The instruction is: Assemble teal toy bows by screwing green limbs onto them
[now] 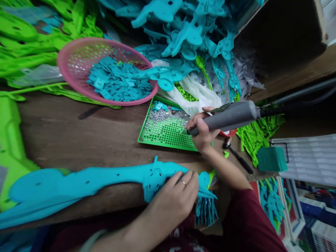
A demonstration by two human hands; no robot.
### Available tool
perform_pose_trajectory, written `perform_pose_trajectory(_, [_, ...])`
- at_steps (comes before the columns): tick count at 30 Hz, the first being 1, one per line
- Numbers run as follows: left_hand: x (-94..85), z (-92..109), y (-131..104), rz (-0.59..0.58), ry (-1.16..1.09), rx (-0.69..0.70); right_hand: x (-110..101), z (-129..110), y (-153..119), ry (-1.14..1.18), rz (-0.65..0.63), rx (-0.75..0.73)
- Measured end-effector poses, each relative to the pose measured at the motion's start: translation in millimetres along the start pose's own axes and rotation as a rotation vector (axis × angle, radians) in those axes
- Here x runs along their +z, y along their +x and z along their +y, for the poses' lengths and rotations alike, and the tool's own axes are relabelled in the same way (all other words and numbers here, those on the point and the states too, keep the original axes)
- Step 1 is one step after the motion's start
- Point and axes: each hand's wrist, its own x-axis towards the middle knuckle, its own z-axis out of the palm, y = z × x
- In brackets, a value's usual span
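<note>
My right hand [203,134] is wrapped around a grey electric screwdriver [228,117], tilted with its tip down to the left. The tip is over a green perforated tray [162,141], near small metal screws [162,117] heaped along its far side. A long blue plastic part [105,176] lies across the near edge of the wooden table. My left hand [177,196], with a ring on one finger, has its fingers curled over this part near its right end. The thumb is hidden.
A pink basket [70,84] holds small blue pieces [118,78]. Blue parts [189,31] are piled behind, and green parts [31,52] at the left. A hammer [238,157] lies right of the tray. The screwdriver's cable [294,101] runs off right.
</note>
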Motion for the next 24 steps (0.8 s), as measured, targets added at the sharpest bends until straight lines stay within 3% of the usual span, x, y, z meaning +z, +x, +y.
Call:
perform_pose_trajectory(4, [26.5,27,-12,-0.026,-0.026,0.070,-2,7,-1,-0.032,0.011,0.050])
perform_pose_trajectory(13, [39.3,22,-17,0.052,-0.051,0.136,7,9,1,-0.051,0.050,0.072])
perform_pose_trajectory(16, [42.2,23,-16,0.082,-0.054,0.115,3,-18,4,-0.070,0.097,0.100])
perform_pose_trajectory(19, [42.7,24,-13,0.096,-0.034,0.113,-18,-66,-5,-0.062,0.081,0.057])
perform_pose_trajectory(22, [43.4,23,-12,0.110,-0.042,0.141,-47,-108,-33,-0.162,0.010,0.034])
perform_pose_trajectory(24, [44.1,22,-12,0.105,-0.062,0.161,-65,-122,-60,-0.227,0.013,0.040])
